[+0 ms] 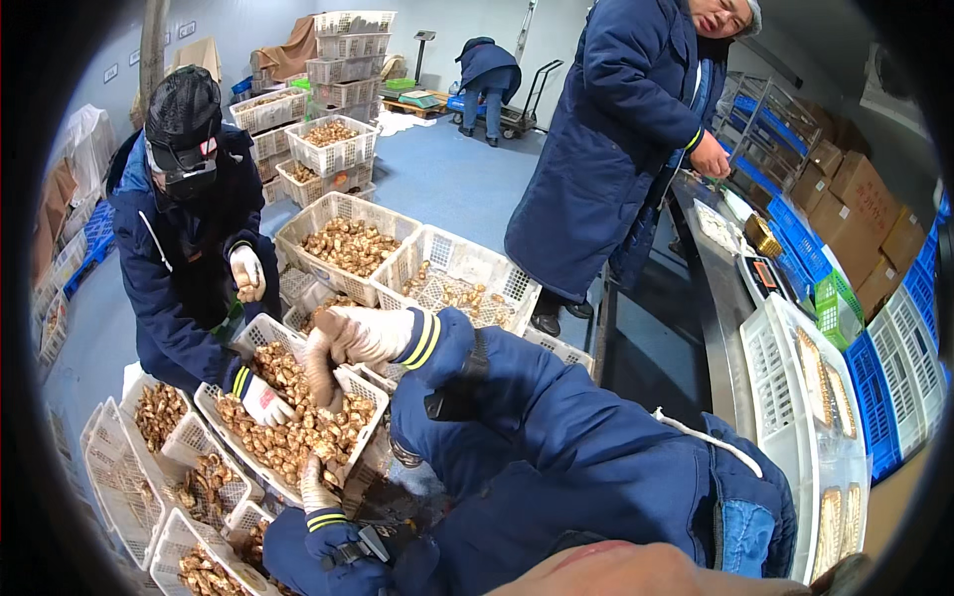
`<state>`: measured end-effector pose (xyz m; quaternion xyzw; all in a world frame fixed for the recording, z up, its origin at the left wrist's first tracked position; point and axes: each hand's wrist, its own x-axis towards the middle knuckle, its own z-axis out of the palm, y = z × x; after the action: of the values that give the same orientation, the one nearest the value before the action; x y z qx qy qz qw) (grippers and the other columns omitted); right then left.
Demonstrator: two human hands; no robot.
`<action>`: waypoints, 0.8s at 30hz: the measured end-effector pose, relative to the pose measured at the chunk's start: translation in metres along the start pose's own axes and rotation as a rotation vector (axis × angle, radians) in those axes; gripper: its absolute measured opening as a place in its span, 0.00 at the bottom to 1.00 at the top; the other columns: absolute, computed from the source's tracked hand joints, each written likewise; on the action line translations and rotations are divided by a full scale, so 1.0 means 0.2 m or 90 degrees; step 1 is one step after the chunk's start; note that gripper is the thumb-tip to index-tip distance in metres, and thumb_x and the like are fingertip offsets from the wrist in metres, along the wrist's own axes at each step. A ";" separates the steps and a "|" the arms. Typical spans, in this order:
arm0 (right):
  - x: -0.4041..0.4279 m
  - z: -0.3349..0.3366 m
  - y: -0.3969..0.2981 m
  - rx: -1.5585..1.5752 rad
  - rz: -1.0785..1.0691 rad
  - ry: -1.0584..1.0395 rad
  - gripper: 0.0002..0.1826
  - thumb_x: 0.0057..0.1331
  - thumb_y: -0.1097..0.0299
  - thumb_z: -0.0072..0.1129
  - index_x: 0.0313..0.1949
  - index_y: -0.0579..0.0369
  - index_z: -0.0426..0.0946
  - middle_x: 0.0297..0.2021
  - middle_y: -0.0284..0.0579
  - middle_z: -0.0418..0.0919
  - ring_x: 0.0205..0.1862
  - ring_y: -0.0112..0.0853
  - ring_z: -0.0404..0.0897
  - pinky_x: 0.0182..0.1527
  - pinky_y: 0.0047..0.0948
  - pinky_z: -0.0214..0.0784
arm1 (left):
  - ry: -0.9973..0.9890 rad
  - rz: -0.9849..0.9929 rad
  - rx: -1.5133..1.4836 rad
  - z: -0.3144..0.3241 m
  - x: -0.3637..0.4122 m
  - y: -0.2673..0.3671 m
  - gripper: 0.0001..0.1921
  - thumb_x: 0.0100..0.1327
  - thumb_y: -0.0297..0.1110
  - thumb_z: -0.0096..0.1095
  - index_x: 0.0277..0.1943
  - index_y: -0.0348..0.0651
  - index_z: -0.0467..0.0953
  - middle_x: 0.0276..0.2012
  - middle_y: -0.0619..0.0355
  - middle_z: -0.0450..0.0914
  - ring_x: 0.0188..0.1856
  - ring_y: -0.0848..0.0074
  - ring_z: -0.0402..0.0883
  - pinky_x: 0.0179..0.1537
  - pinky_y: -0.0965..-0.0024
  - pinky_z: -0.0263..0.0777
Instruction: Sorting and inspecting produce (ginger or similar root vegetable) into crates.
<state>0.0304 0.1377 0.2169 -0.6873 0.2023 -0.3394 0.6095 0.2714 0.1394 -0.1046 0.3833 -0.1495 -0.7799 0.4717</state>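
A white plastic crate [209, 410] full of small brown-and-cream mushrooms [287, 439] stands before me. My right hand [365, 337], in a white glove with brown-stained fingers, is raised above its far side; the fingers are blurred, and I cannot tell whether they hold anything. Also gloved, my left hand [317, 488] is at the crate's near edge, touching the mushrooms; its grip is unclear. Across the crate, a co-worker in a dark cap has one gloved hand [266, 402] on the mushrooms and the other gloved hand [247, 274] raised, partly closed.
More mushroom crates [346, 201] stand beyond, with a sparsely filled crate [462, 261] beside them. Several crates [119, 477] crowd the lower left. A standing person [604, 134] is near the metal table [715, 313]. Another person [488, 71] bends by a hand truck [533, 104].
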 end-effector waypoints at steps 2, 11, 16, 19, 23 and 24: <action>-0.04 -0.06 -0.03 0.093 -0.115 -0.037 0.49 0.58 0.25 0.24 0.23 0.65 0.77 0.22 0.51 0.79 0.21 0.37 0.79 0.25 0.33 0.73 | 0.003 -0.021 -0.004 0.01 -0.02 0.01 0.16 0.58 0.40 0.62 0.46 0.43 0.74 0.38 0.60 0.77 0.36 0.71 0.76 0.34 0.65 0.77; -0.28 -0.23 -0.27 0.298 -0.477 0.007 0.39 0.56 0.22 0.29 0.11 0.48 0.59 0.05 0.29 0.57 0.07 0.21 0.57 0.14 0.22 0.53 | 0.018 -0.001 -0.010 -0.07 0.03 -0.04 0.19 0.58 0.44 0.62 0.47 0.41 0.75 0.39 0.59 0.76 0.37 0.70 0.76 0.39 0.67 0.73; -0.23 -0.17 0.24 0.068 -0.039 0.343 0.23 0.68 0.53 0.46 0.43 0.64 0.73 0.31 0.45 0.79 0.29 0.28 0.78 0.29 0.25 0.71 | -0.050 0.155 0.170 -0.05 0.02 0.01 0.16 0.58 0.33 0.57 0.47 0.35 0.75 0.40 0.51 0.78 0.42 0.65 0.78 0.43 0.66 0.74; -0.14 -0.16 0.69 0.298 0.148 0.145 0.19 0.68 0.60 0.44 0.45 0.65 0.72 0.30 0.43 0.76 0.27 0.26 0.73 0.29 0.22 0.68 | -0.049 0.089 0.138 -0.04 -0.04 0.05 0.16 0.57 0.29 0.57 0.48 0.33 0.74 0.43 0.48 0.78 0.46 0.61 0.78 0.46 0.66 0.73; -0.05 -0.18 1.12 -0.525 0.283 0.272 0.14 0.68 0.65 0.41 0.39 0.60 0.75 0.34 0.45 0.77 0.36 0.34 0.75 0.38 0.26 0.69 | -0.073 0.197 0.143 0.01 -0.09 0.09 0.16 0.65 0.34 0.51 0.53 0.35 0.71 0.49 0.52 0.76 0.48 0.68 0.77 0.45 0.67 0.74; -0.04 -0.18 1.17 -0.345 0.203 0.301 0.15 0.68 0.63 0.44 0.43 0.61 0.74 0.33 0.42 0.77 0.35 0.31 0.75 0.37 0.25 0.69 | -0.127 0.200 0.033 0.02 -0.09 0.10 0.17 0.64 0.33 0.53 0.53 0.35 0.71 0.48 0.53 0.76 0.47 0.69 0.78 0.45 0.68 0.74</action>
<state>0.0304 0.0768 -0.0122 -0.6857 0.5239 -0.3238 0.3878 0.2843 0.1436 -0.0819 0.2878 -0.2733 -0.7267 0.5606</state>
